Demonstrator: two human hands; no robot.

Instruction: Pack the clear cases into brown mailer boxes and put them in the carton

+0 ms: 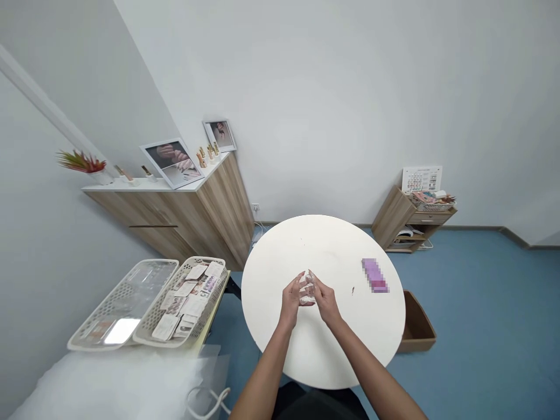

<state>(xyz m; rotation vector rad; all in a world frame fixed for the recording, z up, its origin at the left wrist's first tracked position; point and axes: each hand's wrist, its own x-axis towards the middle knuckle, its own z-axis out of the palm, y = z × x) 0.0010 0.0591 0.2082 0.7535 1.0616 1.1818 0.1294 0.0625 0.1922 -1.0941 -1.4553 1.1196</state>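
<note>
Over the middle of a round white table [324, 245], my left hand [291, 296] and my right hand [324, 298] are brought together. Both have their fingers curled round a small clear plastic piece [308, 287] held between them; its exact shape is too small to make out. A pink, blurred rectangular object [375, 275] lies on the table to the right of my hands, with a tiny dark speck [352, 290] between.
Two white perforated baskets sit at the left: one [120, 303] with clear packets, one [188, 300] with several cards. A wooden cabinet [188, 216] with framed pictures stands behind, a small shelf unit [411, 219] at the back right, a brown bin [415, 329] by the table.
</note>
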